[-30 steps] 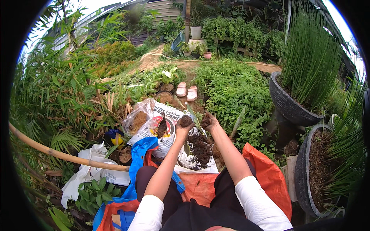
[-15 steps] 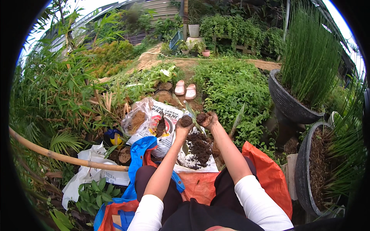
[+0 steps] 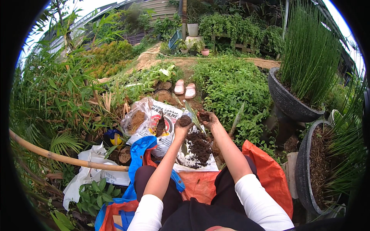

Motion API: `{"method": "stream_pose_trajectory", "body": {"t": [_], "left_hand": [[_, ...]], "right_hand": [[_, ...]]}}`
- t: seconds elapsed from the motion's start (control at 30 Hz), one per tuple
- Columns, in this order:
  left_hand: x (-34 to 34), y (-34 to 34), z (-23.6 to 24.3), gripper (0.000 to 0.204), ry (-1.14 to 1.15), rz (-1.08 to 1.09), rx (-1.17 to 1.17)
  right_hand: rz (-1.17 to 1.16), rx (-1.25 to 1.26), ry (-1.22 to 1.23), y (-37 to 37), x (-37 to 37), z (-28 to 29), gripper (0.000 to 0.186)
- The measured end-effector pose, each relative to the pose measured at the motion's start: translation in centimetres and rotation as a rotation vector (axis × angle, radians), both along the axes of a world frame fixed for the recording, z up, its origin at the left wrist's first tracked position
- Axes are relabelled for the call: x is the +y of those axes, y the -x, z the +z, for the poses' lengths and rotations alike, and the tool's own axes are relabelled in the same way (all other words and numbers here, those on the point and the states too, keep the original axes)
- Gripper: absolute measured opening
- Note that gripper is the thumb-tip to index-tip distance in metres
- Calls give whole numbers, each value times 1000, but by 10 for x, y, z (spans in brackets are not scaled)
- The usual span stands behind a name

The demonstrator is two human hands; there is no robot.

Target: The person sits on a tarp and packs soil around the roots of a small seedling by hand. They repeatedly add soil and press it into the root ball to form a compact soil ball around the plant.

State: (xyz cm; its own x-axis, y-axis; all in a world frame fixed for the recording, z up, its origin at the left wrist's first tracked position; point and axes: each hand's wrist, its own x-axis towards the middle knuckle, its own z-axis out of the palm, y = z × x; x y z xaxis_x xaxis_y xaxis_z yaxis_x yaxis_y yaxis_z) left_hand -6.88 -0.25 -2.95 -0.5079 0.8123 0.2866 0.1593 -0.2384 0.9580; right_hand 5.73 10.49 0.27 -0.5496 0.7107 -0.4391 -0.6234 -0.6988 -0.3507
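My left hand (image 3: 182,130) is closed around a round clump of dark soil (image 3: 185,121), held up in front of me. Close by on the right, my soil-smeared right hand (image 3: 208,121) has its fingers curled around more dark soil (image 3: 203,117). Between the hands stands a long pointed green leaf (image 3: 191,112); its base is hidden. Beneath them, a heap of loose dark soil (image 3: 200,148) lies spread on a white sheet (image 3: 210,168).
A printed white sack (image 3: 165,111) and a clear plastic bag of brown material (image 3: 137,120) lie to the left. An orange tarp (image 3: 269,177) surrounds my knees. Beyond are pink clogs (image 3: 190,91). Large dark planters (image 3: 290,94) stand right; a bamboo pole (image 3: 65,156) juts in from the left.
My right hand has turned slightly, with its fingers now curled more upward around the soil. The left hand has shifted only a little and still holds its clump.
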Motion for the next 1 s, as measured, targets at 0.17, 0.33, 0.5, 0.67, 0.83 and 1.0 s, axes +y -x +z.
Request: {"method": "stream_pose_trajectory", "body": {"t": [0.17, 0.33, 0.5, 0.67, 0.83, 1.0], "left_hand": [[1, -14, 10, 34, -9, -37, -61], [0, -5, 2, 36, -32, -35, -34], [2, -12, 7, 42, 6, -37, 9], [-8, 7, -1, 50, 53, -14, 14], [9, -9, -1, 54, 43, -110, 4], [-5, 3, -4, 54, 65, -13, 11]], "right_hand": [[20, -72, -150, -12, 23, -28, 18], [-15, -109, -220, -2, 18, -26, 28], [-51, -251, -292, -7, 15, -7, 30], [89, -54, -249, 5, -25, 32, 21], [303, 246, -354, -28, 25, -13, 28], [-6, -20, -178, -2, -4, 3, 19]]}}
